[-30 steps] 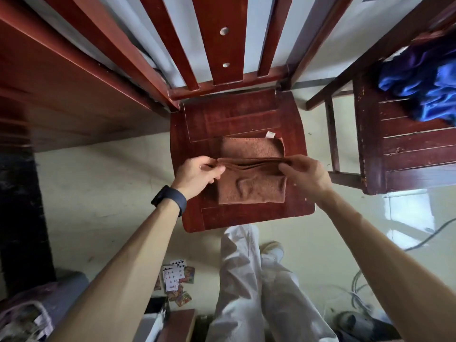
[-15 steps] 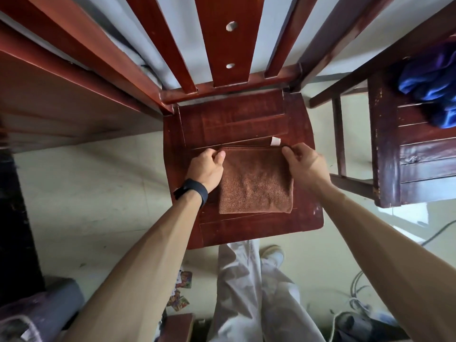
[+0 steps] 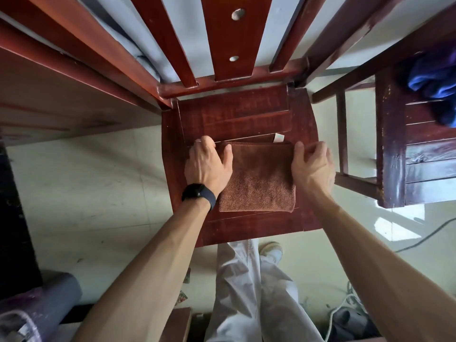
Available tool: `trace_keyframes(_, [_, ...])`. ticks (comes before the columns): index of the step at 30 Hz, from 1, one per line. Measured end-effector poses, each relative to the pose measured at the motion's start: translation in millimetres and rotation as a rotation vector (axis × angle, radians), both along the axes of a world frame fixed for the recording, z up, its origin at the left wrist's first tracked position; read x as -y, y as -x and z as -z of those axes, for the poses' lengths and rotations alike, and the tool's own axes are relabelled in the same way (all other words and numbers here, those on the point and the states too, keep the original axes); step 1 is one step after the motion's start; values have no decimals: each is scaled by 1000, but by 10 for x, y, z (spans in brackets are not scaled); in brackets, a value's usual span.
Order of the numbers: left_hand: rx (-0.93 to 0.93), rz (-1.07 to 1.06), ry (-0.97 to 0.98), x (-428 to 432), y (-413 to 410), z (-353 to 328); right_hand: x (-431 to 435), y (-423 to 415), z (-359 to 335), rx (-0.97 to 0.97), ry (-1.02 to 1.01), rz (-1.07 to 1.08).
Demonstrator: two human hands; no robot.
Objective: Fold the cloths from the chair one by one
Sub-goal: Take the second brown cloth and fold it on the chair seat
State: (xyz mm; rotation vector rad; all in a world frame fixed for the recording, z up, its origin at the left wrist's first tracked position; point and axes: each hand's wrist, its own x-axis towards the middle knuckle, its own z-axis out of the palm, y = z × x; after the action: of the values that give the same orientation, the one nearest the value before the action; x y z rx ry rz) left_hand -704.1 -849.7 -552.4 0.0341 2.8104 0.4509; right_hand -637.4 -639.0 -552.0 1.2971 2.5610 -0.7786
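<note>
- Pale floor (image 3: 81,193) tiles lie under a red-brown wooden chair (image 3: 237,114), seen from above, with its slatted back at the top of the view.
- On the seat lies a brown cloth (image 3: 259,178), folded into a flat rectangle, its far edge along a seam in the seat boards.
- A small white tag (image 3: 278,137) sticks out past the cloth's far right corner.
- The left hand (image 3: 208,166) rests palm down on the cloth's left edge; its thumb lies on top of the fabric and the fingers reach past the far left corner onto the seat. It presses flat and holds nothing.
- A dark watch (image 3: 198,193) sits on the left wrist.
- The right hand (image 3: 312,164) is at the cloth's right edge, fingers curled loosely, thumb near the far right corner. Whether it pinches the edge or only touches it cannot be told.
- To the right stands a second, darker chair (image 3: 394,134), with a blue cloth (image 3: 434,77) bunched on its seat, well apart from the brown one.
- Below the seat show pale trousers (image 3: 249,287) and a shoe (image 3: 271,250).
- White cables (image 3: 338,312) lie on the floor at lower right.
</note>
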Motion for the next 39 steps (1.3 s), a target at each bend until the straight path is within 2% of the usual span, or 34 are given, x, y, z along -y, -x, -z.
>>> trace_keyframes(2, [-214, 194, -18, 22, -192, 13, 156, -172, -55, -145, -136, -156])
trace_keyframes(3, [-250, 324, -38, 18, -305, 44, 251, -268, -69, -181, -197, -261])
trace_keyframes(6, [-183, 601, -43, -12, -549, 182, 491, -477, 21, -121, -222, -590])
trace_keyframes(9, [-134, 620, 27, 12, -500, 344, 445, -471, 208, 16, -182, -716])
trace_keyframes(12, [-133, 580, 70, 89, -379, 482, 314, -453, 364, 39, -199, -748])
trace_keyframes(14, [-124, 572, 72, 90, -369, 497, 320, -463, 408, 42, -195, -702])
trace_keyframes(18, [-97, 537, 97, 89, -345, 430, 367, -491, 340, 79, -180, -473])
trace_keyframes(21, [-4, 197, 168, 214, -234, 306, 279, -502, 206, 150, -173, -331])
trace_keyframes(23, [21, 63, 178, 328, -194, 174, 218, -503, 100, 112, -121, -181])
trace_keyframes(26, [20, 29, -36, 374, -247, -52, 196, -515, -54, -22, 55, -63])
trace_keyframes(29, [281, -219, -276, 236, -320, -165, 199, -446, -136, 41, 312, 91])
trace_keyframes(31, [448, -383, -327, 138, -314, -174, 185, -359, -136, 119, 395, 203])
trace_keyframes(34, [503, -535, -366, 101, -271, -123, 106, -266, -108, 185, 511, 303])
trace_keyframes(39, [659, -520, -418, 172, -160, -75, -41, -284, -170, 190, 644, 279])
